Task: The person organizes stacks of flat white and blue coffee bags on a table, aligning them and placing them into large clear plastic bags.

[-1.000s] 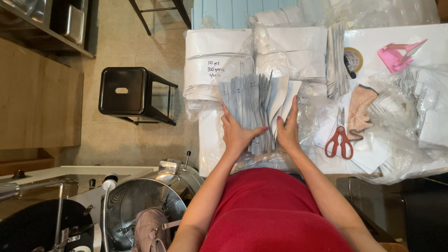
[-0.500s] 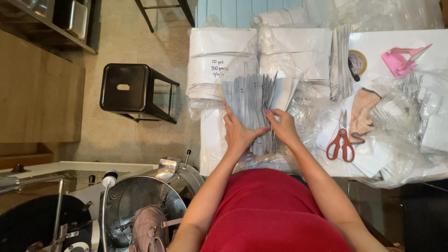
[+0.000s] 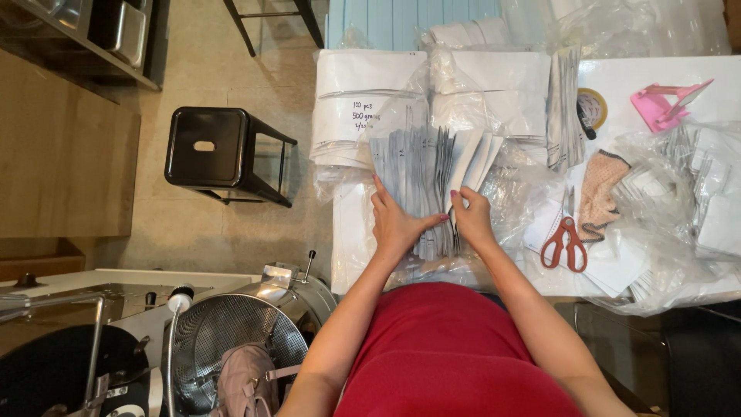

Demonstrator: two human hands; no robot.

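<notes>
A fanned row of flat grey-white pouches (image 3: 428, 181) stands on edge in a clear plastic bag at the desk's near edge, gripped between the left hand (image 3: 395, 224) and the right hand (image 3: 472, 218). Behind it, a stack of white flat packages wrapped in clear plastic (image 3: 363, 104) bears dark handwriting on its top sheet. Just beside that sits a second clear-wrapped bundle of white packages (image 3: 494, 89). At the desk's right end, crumpled clear plastic bags holding small white pouches (image 3: 683, 193) lie heaped.
</notes>
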